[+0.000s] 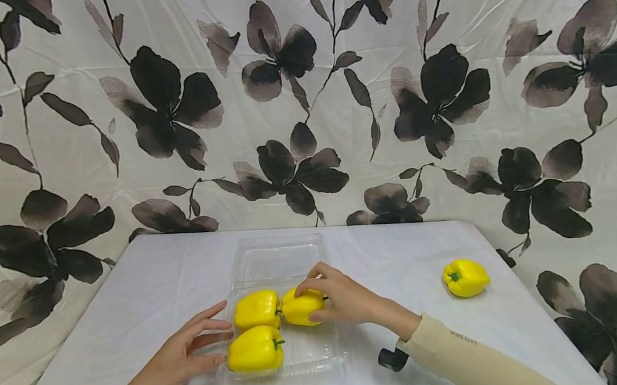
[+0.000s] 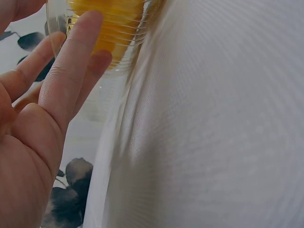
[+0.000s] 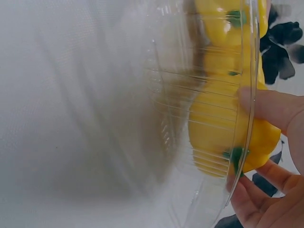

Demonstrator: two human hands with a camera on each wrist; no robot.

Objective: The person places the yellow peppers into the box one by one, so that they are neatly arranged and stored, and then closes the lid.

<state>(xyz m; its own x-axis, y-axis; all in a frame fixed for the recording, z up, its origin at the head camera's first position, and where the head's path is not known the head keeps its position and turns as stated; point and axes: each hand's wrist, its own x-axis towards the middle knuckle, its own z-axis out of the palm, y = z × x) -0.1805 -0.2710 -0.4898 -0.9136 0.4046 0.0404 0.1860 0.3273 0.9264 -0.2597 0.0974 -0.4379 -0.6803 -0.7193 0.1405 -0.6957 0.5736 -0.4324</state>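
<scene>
Left hand (image 1: 187,353), fingers loosely extended, is at the left of the clear container (image 1: 314,352); the right hand (image 1: 347,295) grips a yellow pepper (image 1: 300,309) inside, right of two other peppers (image 1: 254,350).

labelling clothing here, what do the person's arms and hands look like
The left hand and right hand are gloveless. The right sleeve is beige with small dark lettering; a black device shows beside its cuff. No left sleeve shows.
</scene>
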